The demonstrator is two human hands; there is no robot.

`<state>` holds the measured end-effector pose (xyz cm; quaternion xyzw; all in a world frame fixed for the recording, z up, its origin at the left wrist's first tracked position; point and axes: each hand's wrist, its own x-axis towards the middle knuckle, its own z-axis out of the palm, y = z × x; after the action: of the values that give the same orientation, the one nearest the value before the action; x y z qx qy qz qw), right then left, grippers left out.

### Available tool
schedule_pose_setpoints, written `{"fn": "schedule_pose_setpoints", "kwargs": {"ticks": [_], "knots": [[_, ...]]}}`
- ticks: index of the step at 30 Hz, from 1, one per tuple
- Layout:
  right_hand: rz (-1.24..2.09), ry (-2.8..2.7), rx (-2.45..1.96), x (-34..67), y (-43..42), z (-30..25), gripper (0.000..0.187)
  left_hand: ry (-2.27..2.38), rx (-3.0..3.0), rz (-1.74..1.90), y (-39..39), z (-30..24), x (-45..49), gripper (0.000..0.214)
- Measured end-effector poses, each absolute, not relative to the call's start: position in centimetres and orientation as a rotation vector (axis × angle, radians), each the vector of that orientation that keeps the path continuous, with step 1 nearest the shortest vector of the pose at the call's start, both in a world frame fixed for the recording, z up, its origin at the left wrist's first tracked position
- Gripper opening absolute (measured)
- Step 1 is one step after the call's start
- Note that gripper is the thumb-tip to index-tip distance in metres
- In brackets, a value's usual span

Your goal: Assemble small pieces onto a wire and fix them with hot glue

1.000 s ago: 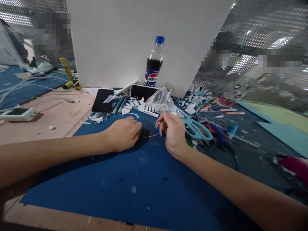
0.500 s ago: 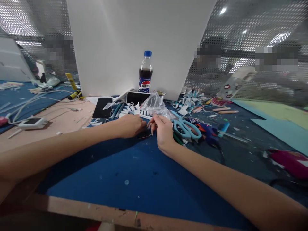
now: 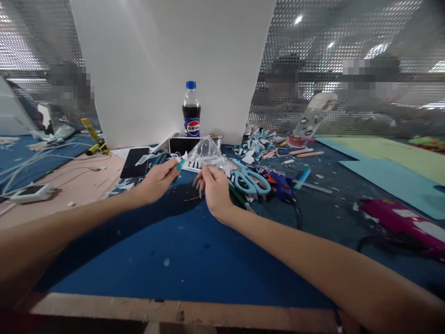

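Observation:
My left hand point(image 3: 158, 180) is closed in a pinch, with a small teal piece point(image 3: 180, 164) at its fingertips. It hovers over the blue mat, left of the other hand. My right hand point(image 3: 216, 190) has its fingers curled down in front of a crumpled clear plastic bag point(image 3: 206, 150); what they grip, if anything, is hidden. A thin brownish strand shows just below those fingertips. Right beside this hand lie light-blue-handled scissors point(image 3: 248, 181). A black-screened phone point(image 3: 135, 163) lies beyond my left hand, and a second phone point(image 3: 183, 145) leans behind the bag.
A cola bottle point(image 3: 191, 111) stands before a white board point(image 3: 167, 55). Paper scraps point(image 3: 259, 141), a dark blue glue gun point(image 3: 281, 183) and a tilted clear bottle point(image 3: 309, 120) are to the right. A magenta device point(image 3: 399, 222) lies near the right edge, below coloured sheets point(image 3: 375, 157).
My left hand has drawn away leftward from my right hand, and the teal piece now shows in its fingers. The view has turned slightly right; my right hand stays by the bag.

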<state>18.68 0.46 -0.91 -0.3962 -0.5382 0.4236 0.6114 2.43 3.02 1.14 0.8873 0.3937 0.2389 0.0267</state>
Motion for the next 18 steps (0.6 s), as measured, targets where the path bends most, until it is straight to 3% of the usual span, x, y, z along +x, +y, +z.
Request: {"fn": "schedule_pose_setpoints", "kwargs": {"ticks": [3,11,18], "knots": [[0.905,-1.354,-0.9,18.7,0.0,-0.7,0.035,1.173,2.14,0.985,1.2,0.3,1.9,0.025],[0.51,-1.701,-0.901,18.8,-1.1,-0.2,0.034,0.895,0.884,0.896,-0.6,0.7,1.8,0.027],[0.344,-1.887,-0.814,18.8,-1.6,0.0,0.026,0.834,0.765,0.843,-0.8,0.9,1.5,0.03]]}}
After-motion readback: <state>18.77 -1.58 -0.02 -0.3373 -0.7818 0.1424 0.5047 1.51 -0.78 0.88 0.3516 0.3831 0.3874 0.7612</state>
